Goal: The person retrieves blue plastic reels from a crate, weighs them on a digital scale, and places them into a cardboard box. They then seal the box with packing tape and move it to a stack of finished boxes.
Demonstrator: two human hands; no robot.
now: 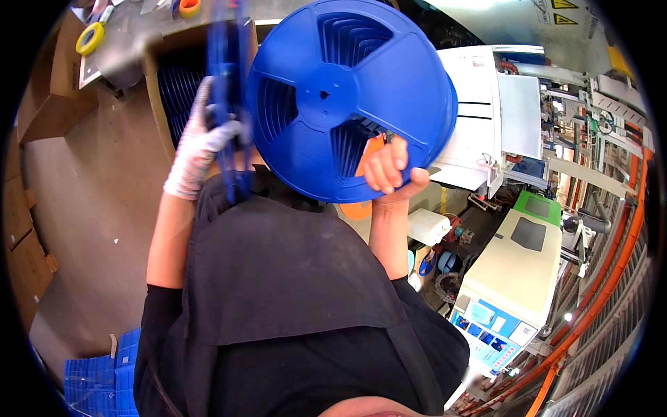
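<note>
Reel stack (385, 87), centre, upper rim at the frame's edge: glossy blue, with three fan-shaped windows around a small central hole, layered edges visible through them. Cardboard box (154, 87), far left, partly hidden behind the left hand (200, 142). Blue disc (228, 76), left of the stack, edge-on, blurred, cut off above; the white-gloved left hand closes around it, fingertips indistinct. Right hand (392, 170), bare, fingers curled, clasps the stack's near-right rim.

From head height, we face steeply down and ahead through a wide fisheye lens that bends straight edges toward its dark rim. The black apron (299, 271) lies close below us, the blue reel (347, 97) within arm's reach, and the near edge of the table (132, 35) farther off, upper left.
</note>
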